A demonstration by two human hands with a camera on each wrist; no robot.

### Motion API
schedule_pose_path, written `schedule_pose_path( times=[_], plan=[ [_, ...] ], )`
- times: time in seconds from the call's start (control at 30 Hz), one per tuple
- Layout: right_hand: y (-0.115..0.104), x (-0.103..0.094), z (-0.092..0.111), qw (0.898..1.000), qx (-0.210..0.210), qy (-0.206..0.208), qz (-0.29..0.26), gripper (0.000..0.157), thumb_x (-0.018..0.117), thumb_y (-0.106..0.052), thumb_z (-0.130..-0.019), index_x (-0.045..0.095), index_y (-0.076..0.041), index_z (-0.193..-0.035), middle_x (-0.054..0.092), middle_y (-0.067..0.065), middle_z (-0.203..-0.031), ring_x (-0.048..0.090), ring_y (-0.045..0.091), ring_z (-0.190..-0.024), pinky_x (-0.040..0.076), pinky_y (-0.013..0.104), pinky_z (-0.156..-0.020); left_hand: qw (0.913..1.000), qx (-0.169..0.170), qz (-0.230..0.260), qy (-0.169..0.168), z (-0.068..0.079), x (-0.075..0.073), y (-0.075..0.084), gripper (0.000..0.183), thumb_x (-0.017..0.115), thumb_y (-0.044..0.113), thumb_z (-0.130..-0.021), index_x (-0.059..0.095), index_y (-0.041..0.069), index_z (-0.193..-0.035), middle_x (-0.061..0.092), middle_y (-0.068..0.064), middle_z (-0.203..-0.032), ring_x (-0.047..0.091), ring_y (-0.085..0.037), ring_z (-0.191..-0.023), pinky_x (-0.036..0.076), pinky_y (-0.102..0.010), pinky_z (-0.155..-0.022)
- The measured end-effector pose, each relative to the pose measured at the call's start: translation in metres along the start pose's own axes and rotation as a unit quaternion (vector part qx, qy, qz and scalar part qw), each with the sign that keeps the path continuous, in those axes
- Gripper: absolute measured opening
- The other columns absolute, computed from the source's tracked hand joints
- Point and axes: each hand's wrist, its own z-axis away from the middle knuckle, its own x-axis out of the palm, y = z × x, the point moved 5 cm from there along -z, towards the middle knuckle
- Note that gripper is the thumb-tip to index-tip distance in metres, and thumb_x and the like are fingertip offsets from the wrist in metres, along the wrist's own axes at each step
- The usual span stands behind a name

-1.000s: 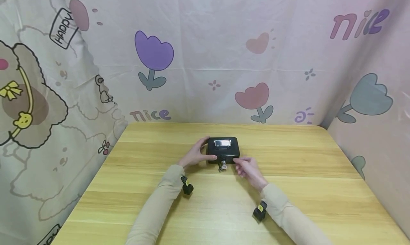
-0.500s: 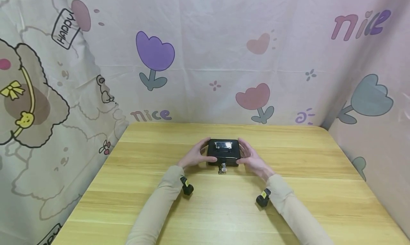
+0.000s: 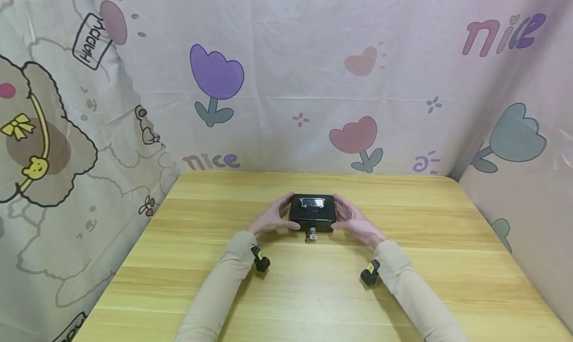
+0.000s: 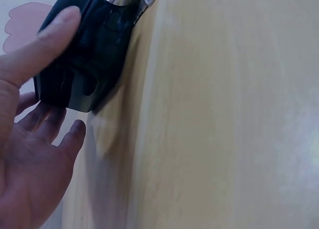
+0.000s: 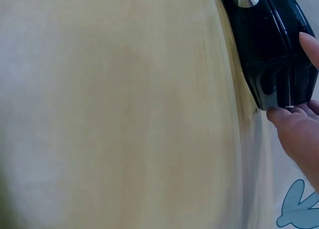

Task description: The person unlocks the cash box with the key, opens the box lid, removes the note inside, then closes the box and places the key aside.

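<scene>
A small black cash box (image 3: 312,213) with a silver handle plate on its lid stands lid shut on the wooden table. A key (image 3: 313,233) sticks out of the round lock at its front, with another small metal piece hanging beside it. My left hand (image 3: 274,216) holds the left end, its thumb at the front and its fingers around the side. At the opposite end my right hand (image 3: 355,223) grips the box the same way. In the left wrist view the little finger stands off the box (image 4: 94,49); the right wrist view shows fingertips touching the box's end (image 5: 271,44).
The wooden table (image 3: 304,292) stretches around the box on every side. Behind it hangs a printed cloth (image 3: 286,83) with flowers and lettering, and more cloth covers the left and right sides. A black wrist camera (image 3: 261,260) sits on each sleeve.
My right hand has moved from near the key at the front right corner to around the box's right end. My left thumb has slid slightly down the front.
</scene>
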Motion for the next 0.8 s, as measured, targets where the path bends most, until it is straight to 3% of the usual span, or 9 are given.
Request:
schedule_pose_path(
  times=[0.23, 0.5, 0.63, 0.8],
  plan=[
    [0.0, -0.003, -0.003, 1.0, -0.009, 0.012, 0.007, 0.104, 0.06, 0.02, -0.079, -0.002, -0.001, -0.16, -0.006, 0.017, -0.17, -0.007, 0.037, -0.158, -0.005, 0.053, -0.129, 0.9999, 0.0, 0.011, -0.011, -0.001, -0.003, -0.001, 0.111, 0.081, -0.003, -0.077, 0.008, -0.001, -0.16, 0.006, -0.019, -0.169, 0.013, -0.036, -0.157, 0.018, -0.046, -0.13],
    [0.0, -0.011, -0.001, 0.999, 0.008, 0.044, 0.007, 0.089, 0.061, 0.009, -0.089, 0.008, -0.001, -0.16, 0.002, 0.018, -0.17, 0.001, 0.036, -0.158, 0.002, 0.048, -0.131, 0.9993, 0.004, 0.028, 0.022, 0.0, -0.01, -0.004, 0.096, 0.08, 0.008, -0.083, 0.02, -0.005, -0.157, 0.023, -0.023, -0.165, 0.028, -0.042, -0.152, 0.027, -0.05, -0.126],
    [-0.001, -0.015, -0.004, 0.997, 0.029, 0.075, -0.009, 0.075, 0.059, -0.003, -0.098, 0.016, -0.001, -0.16, 0.011, 0.018, -0.169, 0.011, 0.035, -0.158, 0.014, 0.044, -0.13, 0.9974, -0.003, 0.039, 0.061, -0.003, -0.012, -0.006, 0.079, 0.072, 0.02, -0.093, 0.029, -0.006, -0.155, 0.036, -0.025, -0.159, 0.038, -0.04, -0.148, 0.034, -0.049, -0.124],
    [-0.004, -0.014, -0.011, 0.986, 0.033, 0.128, -0.098, 0.073, 0.056, -0.013, -0.103, 0.012, 0.005, -0.158, 0.017, 0.024, -0.166, 0.019, 0.034, -0.156, 0.019, 0.037, -0.13, 0.9912, -0.011, -0.018, 0.131, -0.01, -0.01, -0.004, 0.074, 0.056, 0.047, -0.1, 0.04, -0.005, -0.15, 0.049, -0.026, -0.15, 0.051, -0.039, -0.139, 0.043, -0.048, -0.118]
  ],
)
